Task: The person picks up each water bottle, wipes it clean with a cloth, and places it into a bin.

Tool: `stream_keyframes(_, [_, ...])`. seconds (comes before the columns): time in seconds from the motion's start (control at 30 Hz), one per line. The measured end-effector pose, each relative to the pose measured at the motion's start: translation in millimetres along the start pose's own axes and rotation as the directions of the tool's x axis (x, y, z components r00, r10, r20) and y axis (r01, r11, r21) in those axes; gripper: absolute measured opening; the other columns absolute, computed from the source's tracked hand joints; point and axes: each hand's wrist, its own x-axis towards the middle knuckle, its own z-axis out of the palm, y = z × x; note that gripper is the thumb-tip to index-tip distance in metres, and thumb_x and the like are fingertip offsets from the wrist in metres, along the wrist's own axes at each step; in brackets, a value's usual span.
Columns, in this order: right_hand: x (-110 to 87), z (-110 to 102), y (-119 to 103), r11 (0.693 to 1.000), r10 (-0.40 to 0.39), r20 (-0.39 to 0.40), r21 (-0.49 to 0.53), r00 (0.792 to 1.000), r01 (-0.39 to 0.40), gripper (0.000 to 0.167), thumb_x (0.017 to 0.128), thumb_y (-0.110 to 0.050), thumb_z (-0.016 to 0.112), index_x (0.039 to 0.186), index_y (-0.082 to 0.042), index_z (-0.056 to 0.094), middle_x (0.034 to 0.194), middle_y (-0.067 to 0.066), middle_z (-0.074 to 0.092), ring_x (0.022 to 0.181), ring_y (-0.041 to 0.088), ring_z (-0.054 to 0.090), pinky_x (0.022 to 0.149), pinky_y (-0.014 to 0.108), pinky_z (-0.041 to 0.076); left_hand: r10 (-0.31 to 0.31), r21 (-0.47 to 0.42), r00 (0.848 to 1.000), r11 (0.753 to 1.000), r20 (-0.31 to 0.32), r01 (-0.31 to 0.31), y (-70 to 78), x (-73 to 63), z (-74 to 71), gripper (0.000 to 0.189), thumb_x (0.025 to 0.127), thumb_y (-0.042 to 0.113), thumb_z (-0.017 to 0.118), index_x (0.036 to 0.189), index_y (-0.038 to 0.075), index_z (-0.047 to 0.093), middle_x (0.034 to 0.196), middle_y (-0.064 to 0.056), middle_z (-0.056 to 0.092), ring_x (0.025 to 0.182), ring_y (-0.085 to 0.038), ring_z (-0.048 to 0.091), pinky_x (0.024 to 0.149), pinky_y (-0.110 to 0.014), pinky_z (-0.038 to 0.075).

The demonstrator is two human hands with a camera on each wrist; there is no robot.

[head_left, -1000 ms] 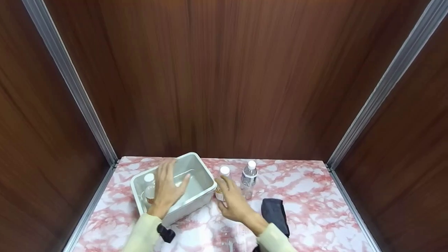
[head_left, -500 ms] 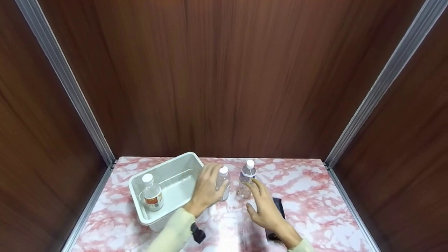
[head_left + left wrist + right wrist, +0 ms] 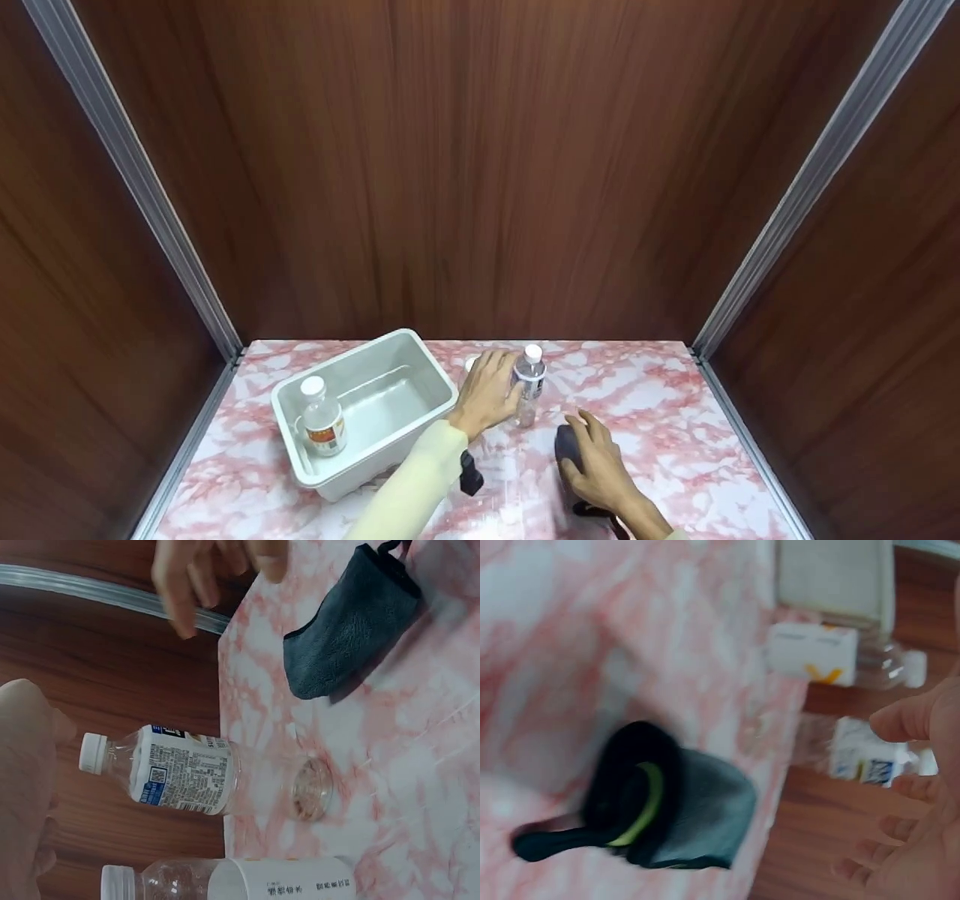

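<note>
The right hand (image 3: pixel 598 461) hovered by a dark grey, plush-looking fabric pouch (image 3: pixel 351 624), its fingers spread and a gap showing between them and the cloth. The pouch lay on the pink-and-white marbled desk (image 3: pixel 652 420), a black strap at its end. It looked light and soft, likely to give under pressure yet not slip; a broad grasp around its middle seemed safest, since the strap alone might let it swing.

The left hand (image 3: pixel 486 390), fingers loosely extended and pinching nothing, was near two upright, clear plastic bottles with white caps: one with a blue-and-white label (image 3: pixel 184 769), the other with a mostly white label (image 3: pixel 814 651). Both seemed light, thin-walled and rather slick, best held around the label without squeezing hard; a knock could topple them.

A third clear bottle with a red-and-yellow label (image 3: pixel 325 433) stood inside the light grey, rectangular plastic bin (image 3: pixel 375 460), which looked stiff and easiest to hold by its rim.
</note>
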Motion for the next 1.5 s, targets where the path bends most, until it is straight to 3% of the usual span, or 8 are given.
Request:
stream_keyframes(0.13, [-8.5,8.3,20.3,0.997,0.080,0.047,-0.006,0.996,-0.080,0.068,0.086,-0.010,0.071,0.148,-0.003,0.043,0.153,0.032,0.036,0.137,0.054,0.039,0.097,0.075,0.040,-0.004,0.020,1.000,1.000,0.031,0.003,2.0,9.0,10.1,0.049,0.086,0.022,0.070,0.131,0.006,0.061,0.124,-0.011,0.067,0.121,-0.028,0.060,0.108,-0.041,0.047])
stream_keyframes(0.37, [-17.6,23.1,48.6,0.979,0.204,0.138,-0.011,0.969,-0.204,0.075,0.087,-0.018,0.074,0.151,-0.002,0.039,0.154,0.035,0.033,0.136,0.057,0.039,0.093,0.075,0.042,0.017,0.098,0.998,0.995,0.066,-0.023,10.3,21.7,23.3,0.041,0.092,0.018,0.064,0.131,0.005,0.060,0.135,-0.016,0.061,0.129,-0.031,0.056,0.114,-0.040,0.045])
stream_keyframes(0.57, [-18.5,35.4,63.2,0.971,0.238,0.151,-0.020,0.960,-0.237,0.079,0.085,-0.020,0.076,0.153,-0.004,0.039,0.150,0.039,0.033,0.130,0.061,0.042,0.091,0.072,0.047,-0.021,0.116,0.989,0.993,0.150,0.004,17.0,27.9,29.2,0.045,0.092,0.012,0.062,0.137,0.006,0.056,0.145,-0.017,0.055,0.136,-0.034,0.053,0.117,-0.039,0.043])
stream_keyframes(0.7, [-16.2,44.2,67.6,0.952,0.304,0.192,-0.032,0.933,-0.304,0.079,0.087,-0.026,0.075,0.155,-0.010,0.038,0.152,0.037,0.032,0.127,0.061,0.047,0.090,0.069,0.050,-0.054,0.115,0.981,0.993,0.184,0.033,19.0,25.7,33.8,0.052,0.089,0.008,0.066,0.139,0.006,0.054,0.146,-0.017,0.053,0.134,-0.033,0.055,0.111,-0.040,0.049])
stream_keyframes(0.9, [-6.8,53.9,64.6,0.917,0.399,0.211,-0.094,0.892,-0.387,0.084,0.085,-0.042,0.077,0.154,-0.013,0.039,0.153,0.034,0.034,0.121,0.059,0.052,0.081,0.068,0.051,-0.073,0.096,0.987,0.994,0.142,0.060,20.7,18.1,39.2,0.048,0.088,0.005,0.069,0.133,0.006,0.053,0.136,-0.014,0.059,0.122,-0.029,0.061,0.094,-0.039,0.059])
stream_keyframes(1.03, [-0.4,57.2,62.7,0.896,0.443,0.203,-0.130,0.873,-0.425,0.084,0.084,-0.039,0.079,0.154,-0.016,0.039,0.154,0.032,0.033,0.121,0.058,0.051,0.080,0.070,0.051,-0.062,0.053,0.994,0.997,0.091,0.058,22.6,14.4,42.3,0.032,0.093,0.010,0.066,0.122,0.007,0.053,0.126,-0.011,0.063,0.112,-0.027,0.066,0.090,-0.038,0.060])
stream_keyframes(1.27, [-0.2,63.6,61.9,0.895,0.440,0.106,-0.128,0.892,-0.427,0.073,0.082,-0.014,0.073,0.149,-0.016,0.047,0.150,0.031,0.039,0.120,0.054,0.050,0.076,0.066,0.053,-0.064,0.012,0.998,0.998,0.009,0.063,26.5,7.8,45.9,0.029,0.091,0.017,0.072,0.110,0.009,0.052,0.115,-0.007,0.069,0.099,-0.025,0.069,0.078,-0.036,0.061])
stream_keyframes(1.5, [-0.3,59.5,62.6,0.904,0.426,0.044,-0.057,0.904,-0.423,0.069,0.079,-0.002,0.066,0.146,-0.013,0.051,0.144,0.032,0.045,0.111,0.058,0.060,0.082,0.064,0.054,-0.008,0.058,1.000,0.998,-0.016,0.009,30.0,2.8,43.8,0.029,0.088,0.016,0.075,0.109,0.012,0.055,0.114,-0.005,0.070,0.101,-0.022,0.068,0.078,-0.033,0.062])
